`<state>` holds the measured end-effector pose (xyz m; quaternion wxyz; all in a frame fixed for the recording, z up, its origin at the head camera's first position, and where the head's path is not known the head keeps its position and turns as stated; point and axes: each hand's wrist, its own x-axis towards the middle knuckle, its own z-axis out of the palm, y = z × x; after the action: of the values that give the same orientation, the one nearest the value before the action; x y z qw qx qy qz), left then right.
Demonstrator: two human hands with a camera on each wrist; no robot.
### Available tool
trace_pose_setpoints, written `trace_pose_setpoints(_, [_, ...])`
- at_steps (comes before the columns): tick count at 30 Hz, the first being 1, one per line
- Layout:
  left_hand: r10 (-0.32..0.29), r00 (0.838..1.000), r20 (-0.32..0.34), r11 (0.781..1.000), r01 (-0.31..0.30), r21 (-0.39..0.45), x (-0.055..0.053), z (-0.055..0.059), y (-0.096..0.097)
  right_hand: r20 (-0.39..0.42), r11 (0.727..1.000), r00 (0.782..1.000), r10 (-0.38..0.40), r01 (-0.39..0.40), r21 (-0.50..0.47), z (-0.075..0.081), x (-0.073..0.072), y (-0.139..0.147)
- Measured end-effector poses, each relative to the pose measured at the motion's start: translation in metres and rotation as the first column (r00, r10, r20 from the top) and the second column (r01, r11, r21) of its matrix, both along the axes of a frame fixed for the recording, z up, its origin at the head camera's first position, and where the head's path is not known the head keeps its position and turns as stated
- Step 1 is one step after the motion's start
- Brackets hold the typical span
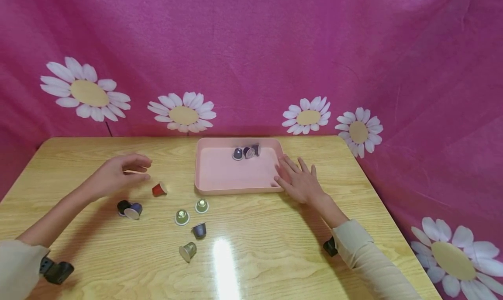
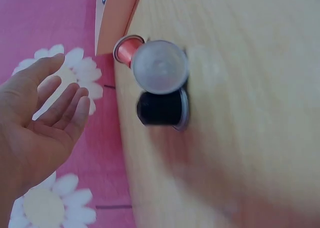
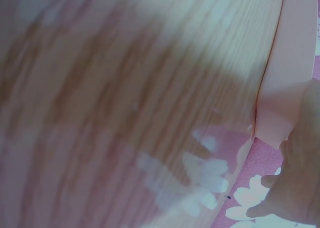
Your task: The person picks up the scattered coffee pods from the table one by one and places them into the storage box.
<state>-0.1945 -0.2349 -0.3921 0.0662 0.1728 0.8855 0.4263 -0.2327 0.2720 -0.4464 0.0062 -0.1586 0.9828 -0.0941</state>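
Observation:
My left hand (image 1: 119,172) is over the left side of the table, fingers loosely bent and nothing between them. Nearest to it, a red coffee capsule (image 1: 159,189) lies on its side. Below the hand, a black capsule (image 2: 160,108) and a blue-purple capsule (image 1: 135,211) lie against each other. My right hand (image 1: 301,183) spreads its fingers at the right wall of a pink tray (image 1: 238,191), overlapping its rim in the head view. Inside the tray, near the back wall, are three dark capsules (image 1: 237,154).
In front of the tray are two green capsules (image 1: 182,217) standing lid down. Closer to me lie a grey-blue capsule (image 1: 199,231) and a beige capsule (image 1: 188,251). A pink flowered curtain (image 1: 243,60) hangs behind the wooden table (image 1: 267,247).

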Motion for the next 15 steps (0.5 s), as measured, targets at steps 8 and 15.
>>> trace_pose_setpoints(8, [0.021,0.998,0.063,0.999,-0.019,-0.038,0.034,-0.010,-0.031,0.002,1.000,1.000,0.002,-0.002,0.009,-0.001,0.000,0.000])
trace_pose_setpoints(15, [0.005,0.996,0.089,1.000,-0.005,-0.007,0.049,-0.020,-0.045,0.006,1.000,1.000,0.004,-0.004,0.005,0.000,0.000,0.000])
